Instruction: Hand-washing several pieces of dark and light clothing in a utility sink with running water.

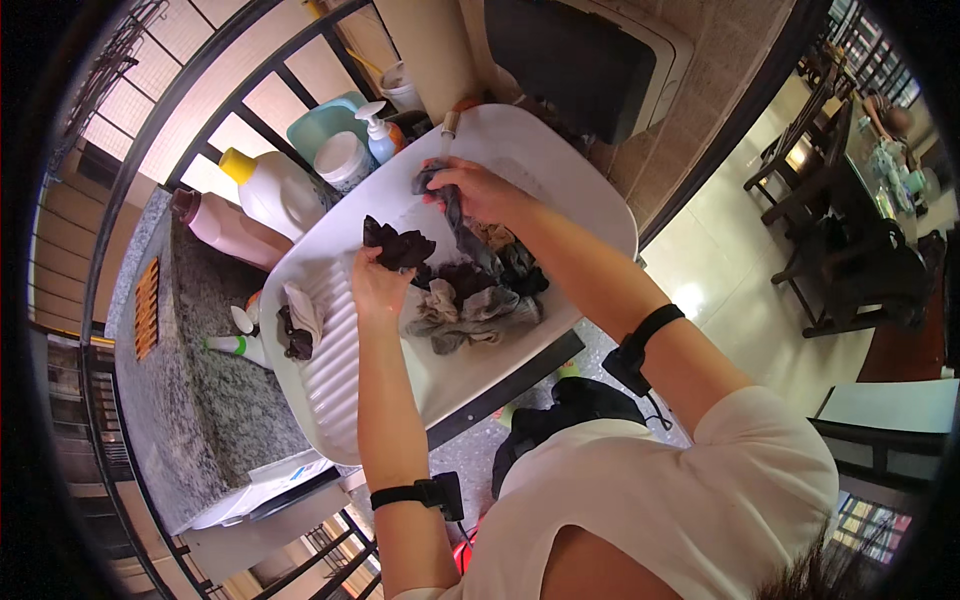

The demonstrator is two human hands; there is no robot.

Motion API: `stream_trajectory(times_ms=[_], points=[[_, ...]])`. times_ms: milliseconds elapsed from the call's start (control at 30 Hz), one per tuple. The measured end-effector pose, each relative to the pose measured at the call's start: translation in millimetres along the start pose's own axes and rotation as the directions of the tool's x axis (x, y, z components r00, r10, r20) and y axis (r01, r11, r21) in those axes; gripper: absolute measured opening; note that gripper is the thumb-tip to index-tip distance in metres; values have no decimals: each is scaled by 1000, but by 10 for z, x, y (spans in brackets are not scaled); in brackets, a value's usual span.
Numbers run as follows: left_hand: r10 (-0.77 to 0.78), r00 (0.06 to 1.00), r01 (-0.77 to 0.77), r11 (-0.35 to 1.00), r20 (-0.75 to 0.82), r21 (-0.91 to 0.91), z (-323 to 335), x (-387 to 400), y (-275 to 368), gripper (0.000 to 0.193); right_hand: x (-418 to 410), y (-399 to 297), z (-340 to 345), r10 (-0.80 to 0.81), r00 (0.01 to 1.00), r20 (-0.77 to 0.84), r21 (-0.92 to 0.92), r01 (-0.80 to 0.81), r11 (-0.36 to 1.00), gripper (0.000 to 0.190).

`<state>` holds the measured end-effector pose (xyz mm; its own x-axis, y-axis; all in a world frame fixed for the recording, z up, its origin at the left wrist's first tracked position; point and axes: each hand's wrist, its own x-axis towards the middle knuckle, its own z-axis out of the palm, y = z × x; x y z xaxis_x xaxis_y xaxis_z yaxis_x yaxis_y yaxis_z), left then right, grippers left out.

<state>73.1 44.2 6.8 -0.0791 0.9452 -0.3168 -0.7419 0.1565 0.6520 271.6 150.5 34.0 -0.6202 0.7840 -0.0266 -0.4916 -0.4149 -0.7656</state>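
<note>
My left hand [380,289] grips a dark, crumpled piece of cloth [400,246] above the white laundry sink [600,199]. Further back, my right hand [484,191] has hold of a grey sock-like cloth [466,240] just under the tap [450,124], from which water seems to run. The tail of that cloth hangs down to a heap of wet grey cloths [480,311], with black cloth [525,274] beside it, in the basin. On the ribbed washboard part [334,382], a pale cloth [305,311] and a small dark cloth [298,341] lie near the left rim.
Along the sink's left edge stand a pink bottle [232,229], a white yellow-capped jug [277,191], a white tub [343,159] and a pump bottle [384,135]. A granite counter [232,420] borders the left. A front-loading appliance [577,60] is behind; chairs [795,150] stand right.
</note>
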Motion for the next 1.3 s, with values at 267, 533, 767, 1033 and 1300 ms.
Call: stream_trajectory(times_ms=[267,533,767,1033,1300], points=[[325,942,-335,914,82,231,552,-232,-125,49,-147,188,412,37,992,119,-589,40,807,31],[117,990,-46,796,-80,603,-29,-125,53,28,3,-28,412,-100,974,-202,-416,7,909,24],[-33,957,76,987,-290,140,-99,-124,173,15,71,-57,6,-19,988,-151,64,29,998,22],[342,918,47,405,-199,913,14,-200,16,37,169,246,34,6,991,-132,55,2,998,10],[-311,950,289,819,-41,495,291,-221,-249,71,190,-141,270,-180,943,280,-917,208,-340,34]])
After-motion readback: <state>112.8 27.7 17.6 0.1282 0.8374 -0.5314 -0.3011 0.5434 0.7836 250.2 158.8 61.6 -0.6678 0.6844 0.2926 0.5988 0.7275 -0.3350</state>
